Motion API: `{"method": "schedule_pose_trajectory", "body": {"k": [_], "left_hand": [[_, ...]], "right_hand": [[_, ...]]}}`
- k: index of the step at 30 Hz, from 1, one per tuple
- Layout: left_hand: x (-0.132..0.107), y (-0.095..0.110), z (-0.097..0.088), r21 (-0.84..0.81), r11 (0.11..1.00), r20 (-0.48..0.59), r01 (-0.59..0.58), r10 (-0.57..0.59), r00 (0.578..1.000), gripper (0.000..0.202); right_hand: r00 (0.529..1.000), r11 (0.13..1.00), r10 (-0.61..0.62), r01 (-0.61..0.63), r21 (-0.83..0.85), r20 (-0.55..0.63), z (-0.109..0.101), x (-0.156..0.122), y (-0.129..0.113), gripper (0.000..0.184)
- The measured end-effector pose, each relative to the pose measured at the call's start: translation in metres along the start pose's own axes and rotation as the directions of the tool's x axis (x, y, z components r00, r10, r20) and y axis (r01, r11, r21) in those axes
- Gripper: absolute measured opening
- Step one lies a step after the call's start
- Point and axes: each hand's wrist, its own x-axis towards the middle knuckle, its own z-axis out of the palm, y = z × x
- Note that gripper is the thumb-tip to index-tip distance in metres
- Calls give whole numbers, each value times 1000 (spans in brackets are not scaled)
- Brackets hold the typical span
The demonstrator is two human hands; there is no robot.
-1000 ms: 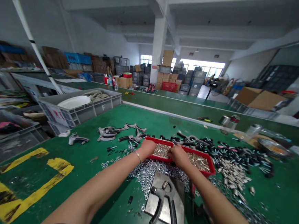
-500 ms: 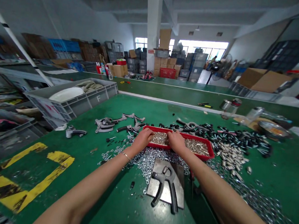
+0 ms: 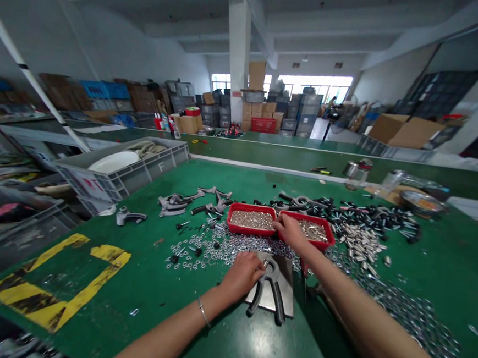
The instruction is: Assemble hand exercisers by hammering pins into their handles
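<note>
My left hand (image 3: 244, 275) rests with curled fingers on the head of a black hand-grip tool (image 3: 269, 290) that lies on a grey metal plate (image 3: 285, 304) in front of me. My right hand (image 3: 290, 231) reaches to the near edge of two red trays (image 3: 252, 231) filled with small silver parts, fingers bent at the gap between them; what they pinch, if anything, is hidden. Loose shiny washers (image 3: 213, 246) lie scattered on the green table (image 3: 152, 282) around both hands.
Grey metal handle parts (image 3: 179, 202) lie left of the trays. Black sleeves and silver bushings (image 3: 363, 227) pile up on the right. A grey crate (image 3: 132, 168) stands at the far left. Yellow tape marks (image 3: 60, 292) lie near the left edge. Boxes and shelves fill the hall behind.
My left hand has left the red tray and come back toward me onto the hand-grip tool. My right hand stays at the trays. The camera has shifted slightly.
</note>
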Motion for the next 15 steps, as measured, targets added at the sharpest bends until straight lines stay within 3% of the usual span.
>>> {"method": "schedule_pose_trajectory", "body": {"k": [3, 8, 11, 15], "left_hand": [[-1, -1, 6, 96, 995, -25, -28, 30, 999, 8], [-2, 2, 10, 205, 973, -38, -110, 120, 992, 12], [-4, 4, 9, 231, 965, -34, -121, 133, 991, 14], [-8, 3, 8, 237, 964, -30, -119, 129, 991, 15]], "right_hand": [[998, 965, 42, -52, 255, 44, -1, -52, 12, 19], [980, 801, 110, -187, 568, 168, 18, -127, 18, 31], [971, 720, 137, -234, 653, 196, 30, -141, 15, 35], [973, 693, 133, -228, 684, 189, 36, -141, 9, 31]]}}
